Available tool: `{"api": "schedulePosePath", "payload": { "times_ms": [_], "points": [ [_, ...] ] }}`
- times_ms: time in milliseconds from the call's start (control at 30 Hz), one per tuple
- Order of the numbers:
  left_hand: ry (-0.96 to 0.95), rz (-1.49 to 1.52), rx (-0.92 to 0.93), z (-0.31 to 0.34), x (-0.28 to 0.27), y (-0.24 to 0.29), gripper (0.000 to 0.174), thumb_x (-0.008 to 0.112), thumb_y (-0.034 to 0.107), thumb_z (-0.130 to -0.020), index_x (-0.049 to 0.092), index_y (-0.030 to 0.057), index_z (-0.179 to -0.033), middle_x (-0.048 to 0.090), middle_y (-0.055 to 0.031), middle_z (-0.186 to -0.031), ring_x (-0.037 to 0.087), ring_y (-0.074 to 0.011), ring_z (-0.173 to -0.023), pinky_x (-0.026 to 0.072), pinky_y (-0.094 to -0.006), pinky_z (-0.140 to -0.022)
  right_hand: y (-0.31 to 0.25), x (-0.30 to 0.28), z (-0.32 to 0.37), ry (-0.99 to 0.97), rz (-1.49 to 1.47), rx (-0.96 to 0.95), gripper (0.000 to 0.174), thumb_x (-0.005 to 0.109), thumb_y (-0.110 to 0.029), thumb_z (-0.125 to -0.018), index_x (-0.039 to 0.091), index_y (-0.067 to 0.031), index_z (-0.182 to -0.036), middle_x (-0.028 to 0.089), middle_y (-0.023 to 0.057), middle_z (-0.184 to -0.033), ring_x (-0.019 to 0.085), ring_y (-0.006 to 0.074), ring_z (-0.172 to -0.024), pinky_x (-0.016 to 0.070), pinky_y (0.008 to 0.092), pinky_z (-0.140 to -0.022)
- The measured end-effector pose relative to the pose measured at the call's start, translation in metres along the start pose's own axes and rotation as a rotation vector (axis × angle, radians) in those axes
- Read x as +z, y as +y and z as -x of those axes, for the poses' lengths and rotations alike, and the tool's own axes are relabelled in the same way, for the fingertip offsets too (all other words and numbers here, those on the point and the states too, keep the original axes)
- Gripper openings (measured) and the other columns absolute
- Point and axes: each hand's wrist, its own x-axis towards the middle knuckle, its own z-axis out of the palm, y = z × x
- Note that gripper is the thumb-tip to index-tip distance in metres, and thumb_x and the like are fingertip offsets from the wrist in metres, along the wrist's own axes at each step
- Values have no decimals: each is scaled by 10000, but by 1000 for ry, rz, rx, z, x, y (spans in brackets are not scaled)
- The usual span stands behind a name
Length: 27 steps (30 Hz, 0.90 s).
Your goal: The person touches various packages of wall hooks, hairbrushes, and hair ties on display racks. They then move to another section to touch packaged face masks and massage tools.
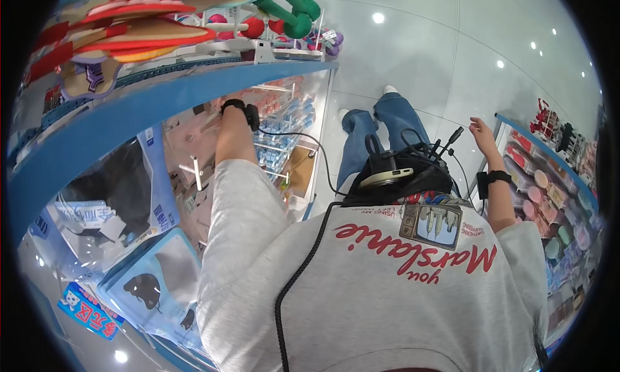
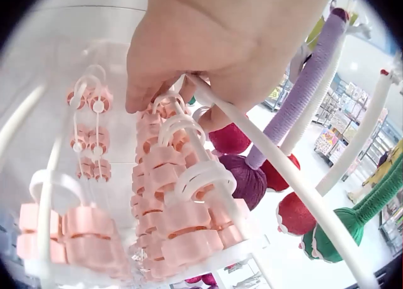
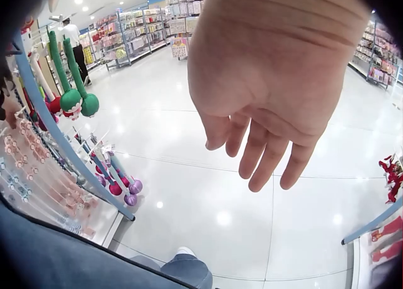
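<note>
My left hand [image 2: 220,37] reaches in among pink plastic pieces [image 2: 189,223] hanging in stacked strips from white ring hangers [image 2: 204,175]. Its thumb and fingers curl round the top of the rear strips, by a white display rod [image 2: 283,163]; the fingertips are partly hidden. In the head view, a black wrist strap [image 1: 240,107] marks that arm beside the rack, the hand mostly out of sight. My right hand [image 3: 271,87] hangs away from the shelves over the floor, fingers loosely bent, nothing in it.
A blue rail [image 1: 129,123] runs along the rack, with red and green ball-ended sticks [image 1: 298,24] above it. Light blue strips [image 1: 278,130] hang beside the pink ones. Another display shelf [image 1: 549,197] stands on the right. Farther off, a person [image 3: 74,43] stands in the aisle.
</note>
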Motion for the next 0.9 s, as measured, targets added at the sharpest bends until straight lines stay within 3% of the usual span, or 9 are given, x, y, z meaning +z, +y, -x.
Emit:
{"api": "schedulePosePath", "payload": {
  "times_ms": [300, 433, 500, 567, 633, 767, 900],
  "points": [
    [-43, 35, -29, 27, 8, 28, 386, 478, 387, -809, 594, 39, -930, 619, -145, -914, 599, -265, -846, 471, -365, -654, -14, -22, -30, 19, 52, -47, 348, 530, -193, -823, 512, -86, -1154, 604, 169, -1016, 593, 267, -919, 456, 329, -792],
    [45, -102, 62, 44, 0, 48, 338, 543, 319, -774, 606, 21, -921, 627, -156, -911, 598, -308, -864, 466, -381, -742, -19, -24, -30, 5, 76, -45, 335, 540, -198, -827, 522, -80, -1140, 614, 156, -990, 589, 240, -924, 452, 314, -795],
    [-15, 82, -135, 46, 2, 53, 441, 465, 418, -804, 589, 33, -978, 608, -174, -987, 593, -314, -895, 455, -385, -762, -18, -24, -30, -5, 112, -21, 340, 538, -192, -818, 524, -83, -1139, 609, 164, -1006, 594, 263, -912, 454, 326, -798],
    [-122, 141, -192, 90, -47, 107, 431, 467, 405, -808, 584, 37, -998, 607, -175, -993, 593, -312, -894, 456, -381, -762, -17, -25, -30, -11, 111, -24, 341, 540, -194, -816, 524, -82, -1138, 611, 163, -1001, 595, 262, -911, 454, 324, -799],
    [-231, 198, -244, 100, -52, 120, 422, 469, 393, -812, 578, 41, -1017, 606, -175, -999, 593, -310, -894, 457, -377, -762, -11, -25, -31, -24, 94, -45, 346, 544, -202, -812, 526, -81, -1136, 615, 161, -993, 595, 264, -914, 454, 324, -801],
    [-101, -6, -95, 36, 34, 40, 380, 488, 354, -811, 592, 44, -1005, 616, -149, -985, 599, -302, -872, 461, -365, -755, -12, -27, -32, -28, 103, -30, 348, 544, -206, -810, 527, -82, -1135, 614, 167, -997, 595, 268, -919, 454, 327, -804],
    [5, 60, -34, 63, 39, 30, 357, 478, 335, -820, 593, 42, -990, 615, -143, -972, 597, -295, -867, 461, -365, -749, -1, -28, -45, -43, 92, -49, 357, 544, -200, -802, 526, -84, -1138, 609, 172, -1009, 598, 272, -915, 456, 333, -803]
  ]
}}
